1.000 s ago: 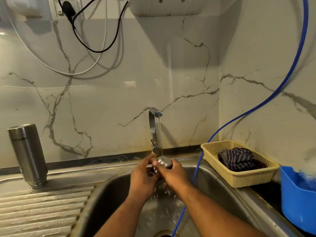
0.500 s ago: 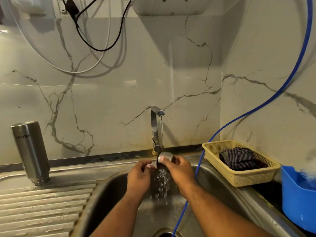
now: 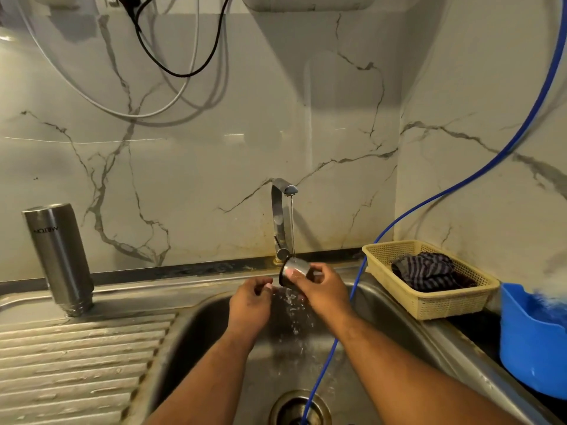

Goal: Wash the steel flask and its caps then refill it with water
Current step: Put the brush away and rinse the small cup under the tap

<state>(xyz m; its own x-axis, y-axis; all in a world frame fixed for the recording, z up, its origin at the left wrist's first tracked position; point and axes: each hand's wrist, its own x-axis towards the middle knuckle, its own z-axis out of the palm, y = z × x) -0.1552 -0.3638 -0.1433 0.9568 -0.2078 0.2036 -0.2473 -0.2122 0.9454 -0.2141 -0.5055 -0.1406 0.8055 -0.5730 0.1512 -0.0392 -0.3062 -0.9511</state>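
My right hand (image 3: 322, 289) grips a small steel cap (image 3: 295, 269) under the thin stream from the tap (image 3: 280, 222), tilted with its opening toward the left; water spills off it into the sink (image 3: 199, 329). Just left of the cap, my left hand (image 3: 251, 302) hovers with fingers loosely curled and holds nothing I can see. The steel flask (image 3: 58, 256) stands upside down, mouth on the draining board (image 3: 76, 363), far to the left.
A blue hose (image 3: 460, 185) runs from the upper right down into the sink drain (image 3: 299, 407). A yellow basket (image 3: 429, 299) with a striped cloth (image 3: 425, 269) sits right of the sink, a blue tub (image 3: 530, 342) beyond it. Cables hang on the marble wall.
Both hands were together on the cap a second ago. My left hand has come off it and the right hand has tilted the cap under the stream.
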